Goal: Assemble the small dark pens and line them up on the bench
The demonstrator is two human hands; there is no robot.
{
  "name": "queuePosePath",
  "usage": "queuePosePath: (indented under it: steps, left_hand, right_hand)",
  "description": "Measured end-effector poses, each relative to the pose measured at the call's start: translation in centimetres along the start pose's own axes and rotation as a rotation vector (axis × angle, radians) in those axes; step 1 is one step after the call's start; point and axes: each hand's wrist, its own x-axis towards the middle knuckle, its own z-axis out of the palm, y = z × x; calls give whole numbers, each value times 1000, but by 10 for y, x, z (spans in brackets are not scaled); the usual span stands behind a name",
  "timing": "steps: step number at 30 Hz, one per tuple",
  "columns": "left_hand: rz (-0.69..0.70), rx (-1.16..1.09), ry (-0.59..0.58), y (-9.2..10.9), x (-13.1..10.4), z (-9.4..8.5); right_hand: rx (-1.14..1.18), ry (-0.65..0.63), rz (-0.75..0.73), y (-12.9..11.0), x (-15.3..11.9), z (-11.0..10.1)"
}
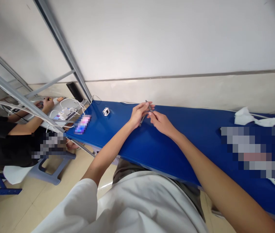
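Over the blue table, my two hands meet around a slim dark pen [149, 105]. My right hand [161, 122] is closed, pinching the pen's lower end between thumb and fingers. At its upper end, the fingers of my left hand [138, 114] close on the pen from the left, partly hiding it. A second thin dark stick-like piece [141, 121] shows just below the left palm; whether it lies on the table or is held, I cannot tell.
The blue table [188, 142] runs along the wall. A phone [82, 124] and a small white cube-shaped device [106, 112] are on its left. Crumpled tissue [244, 116], a blurred-out item [249, 150] and white cables lie right. A metal frame [64, 51] and a seated co-worker [4, 136] are left.
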Motion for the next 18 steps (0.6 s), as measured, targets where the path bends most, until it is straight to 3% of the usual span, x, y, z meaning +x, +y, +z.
queuePosePath:
  steps: [6,18]
  left_hand:
    - [-21,-81,25,3,0,1]
    - [76,55,64,-9,7,-5]
  right_hand:
    - [-35,-6,-36,0,1,-1]
    - [-76,-10,-67,3,2,-1]
